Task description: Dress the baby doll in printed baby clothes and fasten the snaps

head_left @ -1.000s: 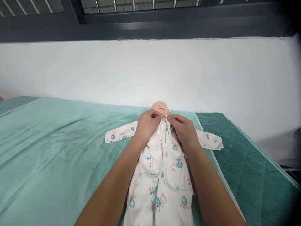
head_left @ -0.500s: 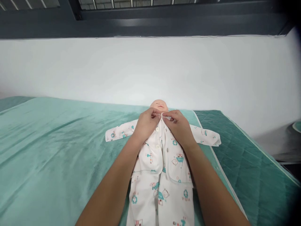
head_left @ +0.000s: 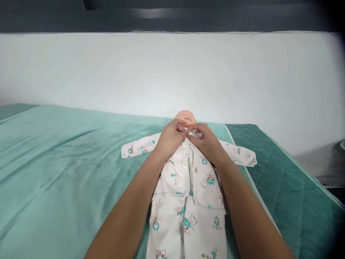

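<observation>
A baby doll (head_left: 185, 116) lies on its back, head toward the wall, in a white printed baby shirt (head_left: 176, 176) and matching trousers (head_left: 165, 226). At the shirt's neckline my left hand (head_left: 174, 136) pinches one front edge. My right hand (head_left: 203, 138) pinches the opposite edge, its fingertips meeting the left ones just below the doll's chin. Two pale buttons (head_left: 184, 165) show below my fingers, where the shirt front hangs apart. Whatever lies between the fingertips is hidden. Both sleeves (head_left: 141, 145) stretch out sideways.
A light green plush cover (head_left: 67, 172) spreads under the doll and to the left. Darker quilted bedding (head_left: 283, 180) lies to the right. Behind stands a white wall (head_left: 167, 72) with a dark frame (head_left: 167, 16) above it.
The view has tilted down slightly. My fingertips have come together at the neckline, where earlier they held the edges raised and slightly apart.
</observation>
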Motion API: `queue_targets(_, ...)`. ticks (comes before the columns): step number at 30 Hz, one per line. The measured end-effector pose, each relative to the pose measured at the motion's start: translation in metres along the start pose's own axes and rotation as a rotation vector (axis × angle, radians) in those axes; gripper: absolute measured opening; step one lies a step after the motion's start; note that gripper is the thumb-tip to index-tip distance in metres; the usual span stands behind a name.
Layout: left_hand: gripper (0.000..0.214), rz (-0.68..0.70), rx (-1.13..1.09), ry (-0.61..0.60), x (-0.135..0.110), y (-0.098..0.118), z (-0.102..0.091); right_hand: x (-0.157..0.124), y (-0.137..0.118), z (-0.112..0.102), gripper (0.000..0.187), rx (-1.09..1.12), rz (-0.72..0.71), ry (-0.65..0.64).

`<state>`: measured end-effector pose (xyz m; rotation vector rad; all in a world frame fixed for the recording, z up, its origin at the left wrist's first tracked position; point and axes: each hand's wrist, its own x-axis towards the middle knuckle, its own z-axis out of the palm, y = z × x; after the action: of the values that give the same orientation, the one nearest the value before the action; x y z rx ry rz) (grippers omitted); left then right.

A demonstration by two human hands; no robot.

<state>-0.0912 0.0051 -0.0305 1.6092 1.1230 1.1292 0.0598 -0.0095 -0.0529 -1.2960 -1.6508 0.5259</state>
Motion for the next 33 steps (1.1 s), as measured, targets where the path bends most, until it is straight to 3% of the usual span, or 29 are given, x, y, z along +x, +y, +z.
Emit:
queue_targets(8, 0.041, -0.067, -0.134, -0.032, 0.000, 0.000, -0.002, -0.002, -0.005, -0.003, 0.020, 0.025, 0.041, -0.068)
queue_targets(16, 0.047, -0.122, -0.171, -0.095, 0.001, 0.003, -0.002, -0.006, -0.014, -0.007, 0.024, -0.107, 0.061, -0.163)
queue_targets(25, 0.055, -0.152, -0.246, -0.095, -0.001, 0.003, -0.003, -0.006, -0.010, -0.007, 0.031, -0.071, 0.080, -0.160)
queue_targets(29, 0.051, -0.155, -0.187, -0.071, -0.002, 0.007, 0.000, -0.006, -0.008, -0.006, 0.033, -0.047, 0.086, -0.140)
queue_targets(33, 0.042, -0.107, 0.045, 0.011, -0.002, 0.009, 0.004, -0.005, -0.007, -0.003, 0.033, 0.012, 0.107, -0.081)
